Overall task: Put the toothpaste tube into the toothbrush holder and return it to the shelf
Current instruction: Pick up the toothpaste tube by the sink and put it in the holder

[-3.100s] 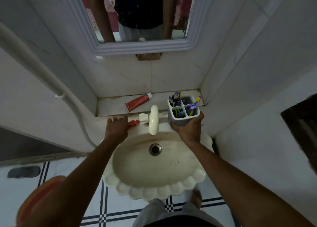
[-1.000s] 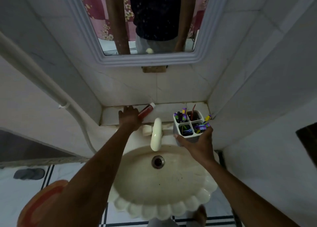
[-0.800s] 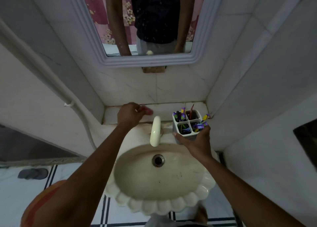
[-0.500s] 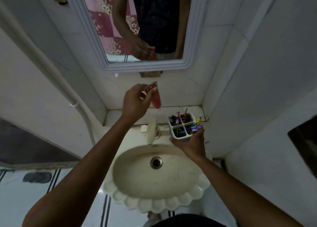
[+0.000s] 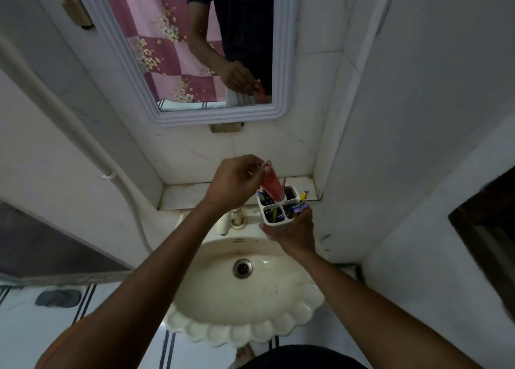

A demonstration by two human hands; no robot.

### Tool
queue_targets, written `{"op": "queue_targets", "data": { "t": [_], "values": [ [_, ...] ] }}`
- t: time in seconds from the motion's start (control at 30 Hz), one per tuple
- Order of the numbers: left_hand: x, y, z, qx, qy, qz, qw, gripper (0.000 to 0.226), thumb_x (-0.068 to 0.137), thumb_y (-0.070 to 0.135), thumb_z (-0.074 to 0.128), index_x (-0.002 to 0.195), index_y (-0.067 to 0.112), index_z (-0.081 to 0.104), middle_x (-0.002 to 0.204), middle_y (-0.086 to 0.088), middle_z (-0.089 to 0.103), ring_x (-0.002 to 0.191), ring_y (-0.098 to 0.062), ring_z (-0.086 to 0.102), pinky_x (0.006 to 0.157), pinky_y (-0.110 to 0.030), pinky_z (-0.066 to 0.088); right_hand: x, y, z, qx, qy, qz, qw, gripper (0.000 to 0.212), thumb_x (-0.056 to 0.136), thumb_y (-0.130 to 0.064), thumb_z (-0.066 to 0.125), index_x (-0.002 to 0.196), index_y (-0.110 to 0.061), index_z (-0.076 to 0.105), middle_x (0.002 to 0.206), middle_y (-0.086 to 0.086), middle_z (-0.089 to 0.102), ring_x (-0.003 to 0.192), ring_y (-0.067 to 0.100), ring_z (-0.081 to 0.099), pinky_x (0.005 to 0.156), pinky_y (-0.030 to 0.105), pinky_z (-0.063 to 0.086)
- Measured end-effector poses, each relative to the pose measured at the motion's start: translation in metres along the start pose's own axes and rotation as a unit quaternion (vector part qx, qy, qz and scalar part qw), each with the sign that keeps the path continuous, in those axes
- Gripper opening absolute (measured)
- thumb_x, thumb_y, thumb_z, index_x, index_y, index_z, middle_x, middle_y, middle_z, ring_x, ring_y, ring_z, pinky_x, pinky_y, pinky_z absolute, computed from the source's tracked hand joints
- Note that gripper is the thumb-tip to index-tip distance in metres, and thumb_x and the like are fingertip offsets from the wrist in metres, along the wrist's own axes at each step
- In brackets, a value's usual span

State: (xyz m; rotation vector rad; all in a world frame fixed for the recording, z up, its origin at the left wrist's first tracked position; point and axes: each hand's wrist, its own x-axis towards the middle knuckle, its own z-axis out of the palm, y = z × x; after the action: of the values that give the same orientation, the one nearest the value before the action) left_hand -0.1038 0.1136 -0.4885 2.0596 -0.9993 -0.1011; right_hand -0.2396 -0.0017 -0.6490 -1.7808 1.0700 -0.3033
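- Where half a second ago the left hand (image 5: 235, 183) carried the toothpaste tube (image 5: 272, 184) higher up in front of the tiled wall, it now has the red tube down at the toothbrush holder (image 5: 278, 208), cap end downward, its white cap right at the rim where the back compartments meet.
- The left hand is closed around the tube's upper, crimped end, the tube tilted slightly.
- The right hand (image 5: 292, 236) grips the white holder from below and the side, fingers wrapped round its base, as it did before; the holder hangs over the back edge of the sink (image 5: 242, 299), in front of the shelf (image 5: 184, 196).
- The holder has four compartments: purple and yellow toothbrushes (image 5: 299, 204) fill the right and front ones, dark-handled items sit in the back left, and the back right one looks dark inside with a thin red item standing in it.
- The shelf behind is bare where the tube lay earlier.
- The tap (image 5: 227, 223) stands just left of the holder.
- The mirror (image 5: 195, 48) above reflects the hand and the tube.
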Motion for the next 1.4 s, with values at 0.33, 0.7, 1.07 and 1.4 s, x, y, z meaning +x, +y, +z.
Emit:
{"op": "queue_targets", "data": {
  "t": [0.33, 0.7, 1.07, 1.4],
  "values": [
    [-0.006, -0.01, 0.02, 0.132, -0.023, 0.023, 0.991, 0.022, 0.105, 0.037, 0.062, 0.113, 0.024, 0.078, 0.088, 0.004, 0.081, 0.073, -0.014, 0.075, 0.071, -0.042, 0.064, -0.001, -0.002, -0.008, -0.027, -0.01, -0.017, 0.999, 0.135, 0.058, -0.061, 0.105, 0.16, -0.015, 0.029, 0.152, 0.006, 0.057, 0.142, 0.032, 0.056, 0.108, 0.051, 0.059],
    [-0.002, -0.036, 0.044, 0.333, -0.187, -0.02, 0.924, 0.03, 0.11, 0.039, 0.053, 0.127, 0.026, 0.074, 0.121, 0.004, 0.079, 0.12, -0.022, 0.069, 0.109, -0.045, 0.041, 0.003, -0.012, -0.003, -0.074, 0.002, -0.022, 0.997, 0.122, 0.057, -0.069, 0.103, 0.144, -0.014, 0.037, 0.145, 0.008, 0.057, 0.136, 0.036, 0.055, 0.101, 0.05, 0.057],
    [0.001, -0.047, 0.066, 0.375, -0.209, -0.019, 0.903, 0.025, 0.105, 0.026, 0.053, 0.11, 0.021, 0.077, 0.102, -0.001, 0.079, 0.101, -0.026, 0.071, 0.103, -0.046, 0.039, 0.002, -0.01, 0.001, -0.09, -0.009, -0.027, 0.996, 0.13, 0.058, -0.077, 0.098, 0.154, -0.019, 0.032, 0.151, 0.006, 0.06, 0.138, 0.036, 0.056, 0.11, 0.052, 0.052],
    [-0.008, -0.062, 0.038, 0.162, -0.075, -0.048, 0.983, 0.033, 0.106, 0.043, 0.06, 0.132, 0.025, 0.07, 0.115, 0.009, 0.081, 0.116, -0.018, 0.074, 0.109, -0.051, 0.05, 0.003, -0.012, -0.002, 0.017, 0.022, -0.034, 0.999, 0.112, 0.06, -0.049, 0.109, 0.145, -0.022, 0.043, 0.138, -0.002, 0.067, 0.126, 0.027, 0.07, 0.098, 0.042, 0.062]
  ]
}}
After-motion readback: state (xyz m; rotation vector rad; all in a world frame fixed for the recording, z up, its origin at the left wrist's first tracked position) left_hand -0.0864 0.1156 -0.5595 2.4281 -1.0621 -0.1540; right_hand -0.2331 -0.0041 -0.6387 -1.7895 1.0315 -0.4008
